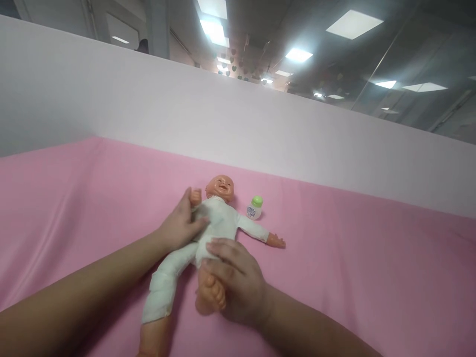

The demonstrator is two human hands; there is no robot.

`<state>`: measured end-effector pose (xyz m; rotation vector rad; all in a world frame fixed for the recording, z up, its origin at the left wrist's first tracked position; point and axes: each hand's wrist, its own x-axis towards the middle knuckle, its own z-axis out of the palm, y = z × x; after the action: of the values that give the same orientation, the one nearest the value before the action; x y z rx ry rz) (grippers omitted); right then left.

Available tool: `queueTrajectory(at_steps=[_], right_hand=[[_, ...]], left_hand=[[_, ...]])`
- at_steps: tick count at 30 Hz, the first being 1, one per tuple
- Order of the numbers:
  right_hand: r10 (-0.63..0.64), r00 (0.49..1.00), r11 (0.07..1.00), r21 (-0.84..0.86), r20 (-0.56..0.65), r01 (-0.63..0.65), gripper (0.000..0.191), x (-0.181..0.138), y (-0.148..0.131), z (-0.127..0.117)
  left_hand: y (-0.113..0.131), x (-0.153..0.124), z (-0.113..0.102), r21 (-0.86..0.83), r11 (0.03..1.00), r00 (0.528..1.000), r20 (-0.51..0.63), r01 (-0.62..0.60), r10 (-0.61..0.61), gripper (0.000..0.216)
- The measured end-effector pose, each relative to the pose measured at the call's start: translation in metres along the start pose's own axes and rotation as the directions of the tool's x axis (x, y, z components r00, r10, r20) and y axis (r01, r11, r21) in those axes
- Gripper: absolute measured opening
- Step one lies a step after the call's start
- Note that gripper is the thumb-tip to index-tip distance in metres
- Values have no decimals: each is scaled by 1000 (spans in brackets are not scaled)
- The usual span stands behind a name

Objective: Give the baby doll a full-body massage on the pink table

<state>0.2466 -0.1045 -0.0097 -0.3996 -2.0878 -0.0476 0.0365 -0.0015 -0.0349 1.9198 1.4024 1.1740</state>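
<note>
A baby doll (219, 223) with a bald plastic head and a white cloth body lies on its back on a pink cloth. My left hand (182, 223) is closed about the doll's side and raised arm, its thumb across the chest. One leg is bent up so that its bare foot (213, 292) points toward me. Around that leg my right hand (238, 277) is wrapped, fingers reaching over the doll's hip. The doll's other leg (161, 287) stretches toward me, and its other arm (256, 230) lies out to the right.
A small clear bottle (255, 208) with a green cap stands beside the doll's shoulder. The pink cloth (353, 258) covers the surface, with soft folds. Behind it rises a white partition (223, 119), and glass above that reflects ceiling lights.
</note>
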Motion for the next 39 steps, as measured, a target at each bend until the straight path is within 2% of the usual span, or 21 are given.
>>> queueTrajectory(at_steps=[3, 6, 9, 13, 15, 18, 21, 23, 25, 27, 29, 31, 33, 34, 37, 39], right_hand=[[55, 998, 994, -98, 6, -54, 42, -7, 21, 3], [201, 980, 972, -121, -9, -201, 43, -13, 40, 7], [299, 954, 950, -91, -10, -299, 45, -16, 51, 11], [263, 964, 961, -98, 29, -259, 44, -16, 50, 12], [227, 974, 969, -102, 10, -225, 45, -14, 46, 11], [157, 987, 983, -90, -22, -158, 48, -8, 34, 7], [73, 997, 997, -25, 9, -73, 48, 0, 15, 2], [35, 998, 998, 58, 48, -38, 45, 5, 2, 0], [9, 993, 990, 135, 116, -24, 38, 6, -7, 2], [-11, 973, 985, 172, 229, -29, 31, 2, -10, 8], [-48, 931, 984, 175, 361, -17, 25, -7, -9, 18], [-97, 892, 983, 184, 442, 16, 21, -16, -6, 27], [-137, 894, 977, 206, 427, 52, 22, -20, -6, 31], [-142, 912, 975, 213, 385, 62, 24, -20, -7, 31], [-114, 974, 975, 210, 197, 71, 31, -11, -12, 22], [-69, 993, 984, 173, 97, 51, 33, -4, -14, 13]], left_hand=[[6, -4, 8, 308, 934, 974, 187, -180, 126, 87], [9, -3, 8, 462, 850, 950, 283, -253, 129, 77], [8, -2, 4, 523, 815, 950, 296, -250, 102, 78], [6, 0, 2, 477, 840, 944, 312, -257, 112, 76], [3, 3, 2, 438, 873, 961, 252, -216, 111, 74], [-4, 9, -1, 325, 940, 993, 91, -106, 80, 69], [-17, 18, -9, 87, 993, 994, -88, 77, -70, 60], [-28, 25, -14, -133, 961, 944, -197, 242, -265, 57], [-37, 33, -20, -379, 848, 843, -246, 371, -479, 51], [-44, 40, -24, -592, 680, 721, -226, 432, -655, 45], [-46, 45, -26, -713, 543, 627, -186, 444, -756, 39], [-45, 45, -27, -755, 487, 597, -159, 440, -786, 37], [-41, 41, -25, -734, 538, 634, -190, 415, -749, 37], [-38, 37, -24, -699, 601, 679, -225, 387, -699, 38], [-24, 24, -18, -454, 858, 849, -333, 238, -411, 40], [-12, 16, -13, -183, 975, 932, -314, 126, -179, 41]])
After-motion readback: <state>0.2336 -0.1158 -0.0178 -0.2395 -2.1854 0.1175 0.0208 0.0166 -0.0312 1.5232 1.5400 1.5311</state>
